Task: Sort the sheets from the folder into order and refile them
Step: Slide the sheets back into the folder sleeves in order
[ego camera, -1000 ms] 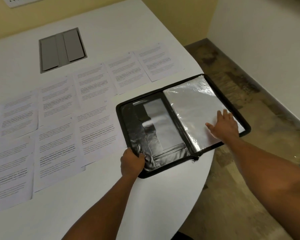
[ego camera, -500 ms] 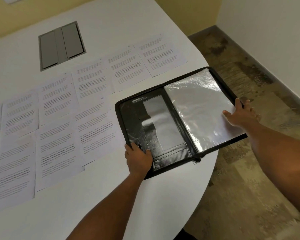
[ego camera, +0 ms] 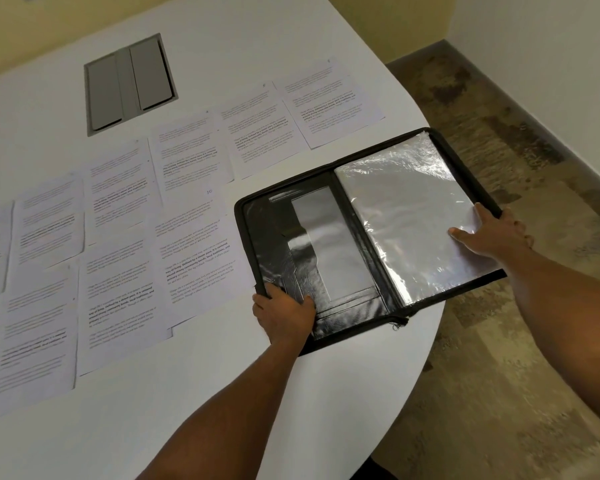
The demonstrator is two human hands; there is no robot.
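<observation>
- Black zip folder [ego camera: 329,268] lies open at the table [ego camera: 291,393] edge, its right half overhanging; left hand [ego camera: 284,315] grips its near-left corner, thumb curled on top.
- Right hand [ego camera: 492,233] grasps the folder's right edge, thumb and forefinger spread across the clear sleeves [ego camera: 409,216].
- Left of the folder, printed sheets [ego camera: 118,237] lie in rows.
- Judged step: positioning the folder; next, sleeve the first sheet.

A black zip folder [ego camera: 329,271] lies open and flat at the right edge of a white table, its right half partly overhanging the rim. That half holds shiny clear plastic sleeves [ego camera: 406,209]; the left half shows black inner pockets. To its left, printed white sheets [ego camera: 187,265] lie spread face up in rows, some overlapping at their edges
</observation>
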